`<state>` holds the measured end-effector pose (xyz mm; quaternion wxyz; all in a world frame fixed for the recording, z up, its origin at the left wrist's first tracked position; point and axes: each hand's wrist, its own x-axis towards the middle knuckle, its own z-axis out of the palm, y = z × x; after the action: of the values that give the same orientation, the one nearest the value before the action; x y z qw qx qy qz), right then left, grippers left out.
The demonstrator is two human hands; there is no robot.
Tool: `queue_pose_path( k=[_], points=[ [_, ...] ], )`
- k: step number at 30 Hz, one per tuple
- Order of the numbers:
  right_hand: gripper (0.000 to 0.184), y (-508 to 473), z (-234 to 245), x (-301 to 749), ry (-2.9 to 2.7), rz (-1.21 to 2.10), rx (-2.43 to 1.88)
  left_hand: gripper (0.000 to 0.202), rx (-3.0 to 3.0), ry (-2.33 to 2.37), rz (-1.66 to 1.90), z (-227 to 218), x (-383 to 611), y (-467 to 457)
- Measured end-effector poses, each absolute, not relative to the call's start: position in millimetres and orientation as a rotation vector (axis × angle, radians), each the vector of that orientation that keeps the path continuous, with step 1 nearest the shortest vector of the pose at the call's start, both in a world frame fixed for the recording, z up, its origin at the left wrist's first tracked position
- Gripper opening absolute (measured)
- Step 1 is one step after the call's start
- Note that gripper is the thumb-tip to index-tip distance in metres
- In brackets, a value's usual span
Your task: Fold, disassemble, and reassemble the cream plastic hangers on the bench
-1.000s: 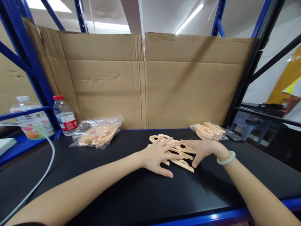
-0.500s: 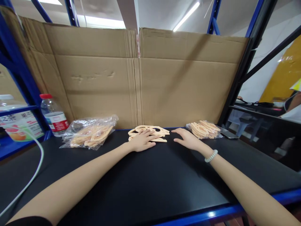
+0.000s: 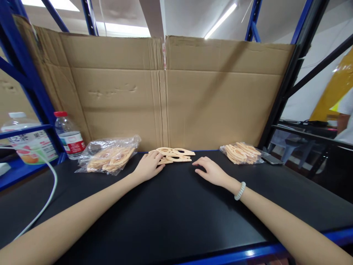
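A small stack of flat peach-coloured plastic pieces (image 3: 176, 154) lies on the black table top (image 3: 176, 213), close to the cardboard wall. My left hand (image 3: 149, 166) rests palm down with its fingertips on the left end of that stack, fingers loosely stretched. My right hand (image 3: 211, 170) lies flat and open on the table just right of the stack, touching nothing; a pale bead bracelet (image 3: 240, 190) sits on its wrist.
A clear bag of the same pieces (image 3: 109, 156) lies at the left, another bag (image 3: 242, 152) at the right by a dark phone (image 3: 271, 159). A red-capped water bottle (image 3: 67, 134) stands at the left. A cardboard wall (image 3: 165, 92) closes the back. A white cable (image 3: 46, 198) crosses the left side.
Both hands pushed the loose pieces from mid-table back toward the cardboard wall. The right hand has come off the stack; the left has slid to its left end.
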<state>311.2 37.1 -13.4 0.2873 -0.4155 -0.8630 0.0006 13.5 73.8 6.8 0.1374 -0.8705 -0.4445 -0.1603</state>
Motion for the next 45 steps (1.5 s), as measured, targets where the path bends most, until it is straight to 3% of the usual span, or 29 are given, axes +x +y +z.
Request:
queue_pose_path(
  k=[8, 13, 17, 20, 25, 29, 33, 40, 45],
  points=[
    [0.021, 21, -14, 292, -2.377, 0.078, -1.021, 0.023, -2.684, -1.427, -0.359, 18, -15, 42],
    [0.018, 14, -11, 284, -2.243, 0.247, -1.061, 0.047, -2.804, -1.543, -0.404, 23, -12, 42],
    [0.021, 2, -10, 270, -2.175, 0.392, -1.161, 0.037, -2.863, -1.59, -0.462, 20, -3, 35],
    [0.029, -6, -9, 260, -2.199, 0.437, -1.165, 0.038, -2.878, -1.624, -0.656, 12, 10, 21],
    [0.025, -12, -9, 254, -2.088, 0.723, -1.121, 0.026, -3.085, -1.575, -1.275, 1, 35, -6],
    [0.026, -10, -9, 254, -1.952, 0.928, -1.014, 0.014, -3.121, -1.501, -1.229, 3, 40, -15],
    [0.023, -5, -7, 258, -1.903, 0.957, -0.955, 0.028, -3.061, -1.59, -1.367, 4, 34, -14],
    [0.02, -1, 0, 267, -1.755, 0.964, -1.05, 0.033, -2.94, -1.71, -2.051, -3, 36, -9],
    [0.027, -8, 4, 262, -1.484, 1.162, -0.909, 0.04, -2.818, -1.839, -2.163, -8, 38, -7]
  ],
)
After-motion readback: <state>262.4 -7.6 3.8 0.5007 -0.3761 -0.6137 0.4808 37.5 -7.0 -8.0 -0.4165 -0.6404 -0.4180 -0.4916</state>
